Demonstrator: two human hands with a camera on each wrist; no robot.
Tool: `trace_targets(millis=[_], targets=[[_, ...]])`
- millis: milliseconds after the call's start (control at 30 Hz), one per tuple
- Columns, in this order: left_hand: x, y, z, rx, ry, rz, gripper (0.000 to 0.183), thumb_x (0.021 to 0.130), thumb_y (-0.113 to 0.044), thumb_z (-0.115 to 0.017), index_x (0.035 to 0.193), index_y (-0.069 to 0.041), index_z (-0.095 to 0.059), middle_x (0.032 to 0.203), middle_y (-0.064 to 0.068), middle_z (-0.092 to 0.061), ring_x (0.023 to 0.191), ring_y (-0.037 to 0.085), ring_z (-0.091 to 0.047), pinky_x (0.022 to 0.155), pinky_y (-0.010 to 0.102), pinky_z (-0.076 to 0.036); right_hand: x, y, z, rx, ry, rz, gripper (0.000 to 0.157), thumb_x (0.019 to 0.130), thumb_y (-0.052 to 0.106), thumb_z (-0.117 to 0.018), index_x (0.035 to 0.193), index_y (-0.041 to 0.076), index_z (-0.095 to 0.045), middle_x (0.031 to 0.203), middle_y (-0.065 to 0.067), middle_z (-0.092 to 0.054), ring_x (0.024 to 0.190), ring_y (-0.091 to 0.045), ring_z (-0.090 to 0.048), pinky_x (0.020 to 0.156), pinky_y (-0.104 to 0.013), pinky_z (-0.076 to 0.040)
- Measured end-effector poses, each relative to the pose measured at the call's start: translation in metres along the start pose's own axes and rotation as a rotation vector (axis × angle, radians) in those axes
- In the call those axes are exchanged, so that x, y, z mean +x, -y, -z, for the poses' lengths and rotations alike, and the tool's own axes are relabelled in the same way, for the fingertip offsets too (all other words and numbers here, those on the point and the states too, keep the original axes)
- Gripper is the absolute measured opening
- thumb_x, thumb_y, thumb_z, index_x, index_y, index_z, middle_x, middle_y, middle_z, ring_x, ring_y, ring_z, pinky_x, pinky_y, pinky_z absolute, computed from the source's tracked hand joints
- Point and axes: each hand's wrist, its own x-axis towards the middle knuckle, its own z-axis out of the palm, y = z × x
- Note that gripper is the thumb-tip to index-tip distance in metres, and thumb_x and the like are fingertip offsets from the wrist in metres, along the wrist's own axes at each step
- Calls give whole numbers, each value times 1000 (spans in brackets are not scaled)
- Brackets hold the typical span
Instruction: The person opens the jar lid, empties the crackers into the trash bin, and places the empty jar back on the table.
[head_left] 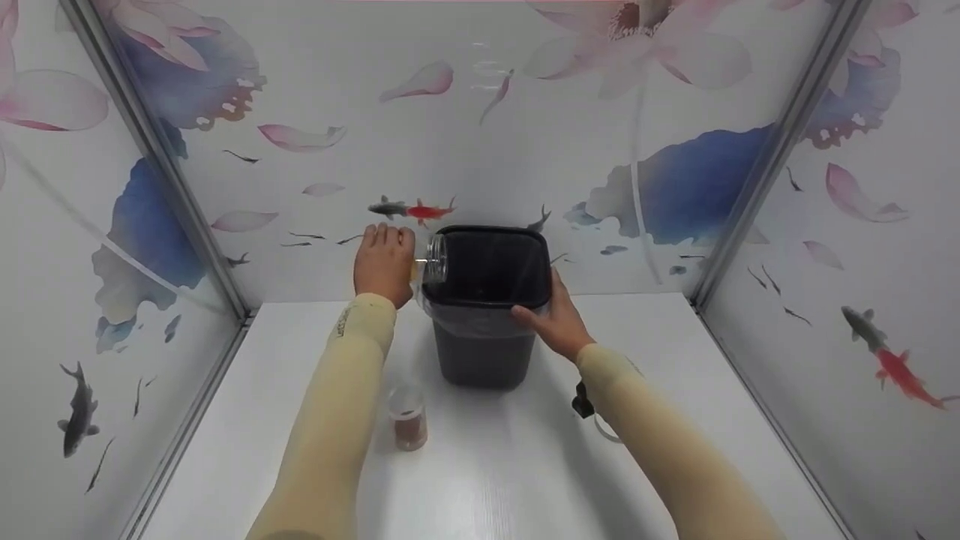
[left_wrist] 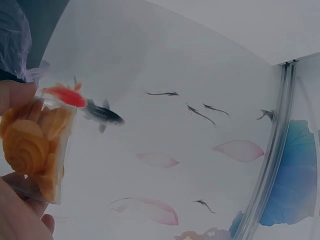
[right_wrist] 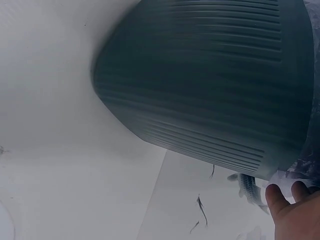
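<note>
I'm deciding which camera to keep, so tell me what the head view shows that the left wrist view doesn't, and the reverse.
Only the head view: the right hand touching the bin, and a second jar upright in front of it.

Only the left wrist view: the spiral shape of an orange piece inside the held jar.

Both: the left hand holding that jar, at least part of the bin and its plastic bag, and the red fish on the wall.

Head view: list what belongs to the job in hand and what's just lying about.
In use: clear jar, gripped by the left hand; bin, held by the right hand; clear liner.

Apparently just lying about: small container on the table; round white thing, partly hidden by a sleeve.
</note>
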Motion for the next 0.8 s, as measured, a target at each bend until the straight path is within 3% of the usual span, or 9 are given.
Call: trace_targets(millis=[200,367,600,800], targets=[[2,-2,-2,17,4,-15,73,73,-20,-82,134,2,-48,132,25,-53,130,39,-44,116,48,-23,-1,0,0,-5,-2,-6,110,85,59,-71,161,15,-4,165,-10,-12,149,-26,-15,119,-47,-18],[4,-4,-1,43,23,-29,78,70,-21,-85,135,2,-47,133,25,-52,130,39,-43,116,47,-22,-2,0,0,-3,6,-17,111,85,61,-70,161,15,-4,165,-9,-10,149,-25,-14,119,-47,-17],[8,-8,1,126,25,-65,73,75,-20,-82,136,0,-47,133,25,-51,132,40,-43,117,47,-22,-2,-1,0,-11,9,-21,111,85,63,-68,161,15,-3,165,-10,-9,149,-27,-13,119,-48,-16],[12,-11,6,166,-7,-77,78,76,-21,-83,142,-1,-45,134,24,-52,132,40,-43,116,47,-22,-2,1,0,-5,23,-58,112,83,68,-66,161,19,-1,166,-8,-8,150,-27,-13,119,-49,-17]])
